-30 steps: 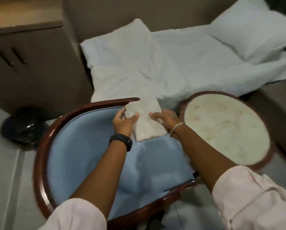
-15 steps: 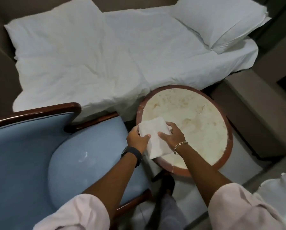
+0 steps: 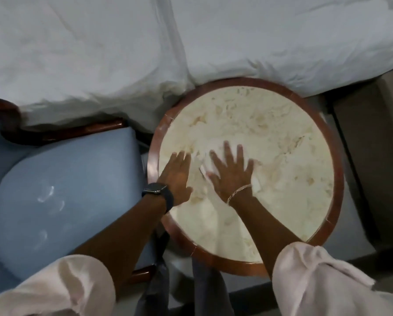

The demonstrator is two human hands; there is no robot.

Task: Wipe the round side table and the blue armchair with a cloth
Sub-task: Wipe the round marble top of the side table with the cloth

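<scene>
The round side table [image 3: 282,142] has a cream marbled top inside a reddish wooden rim. My right hand [image 3: 230,171] lies flat on it with fingers spread, pressing down the white cloth [image 3: 256,182], which is mostly hidden under the palm and blurred. My left hand [image 3: 178,174] rests flat on the tabletop near its left edge, a dark watch on the wrist, holding nothing. The blue armchair [image 3: 60,197] stands to the left of the table, its seat cushion showing faint white smears.
A bed with rumpled white sheets [image 3: 191,42] fills the far side and touches the table's rim. A beige block [image 3: 373,144] stands right of the table. My trouser legs [image 3: 202,293] show below between chair and table.
Both hands carried the cloth from above the armchair over to the table and laid it flat. The left hand let go of it; the right hand now presses it on the tabletop.
</scene>
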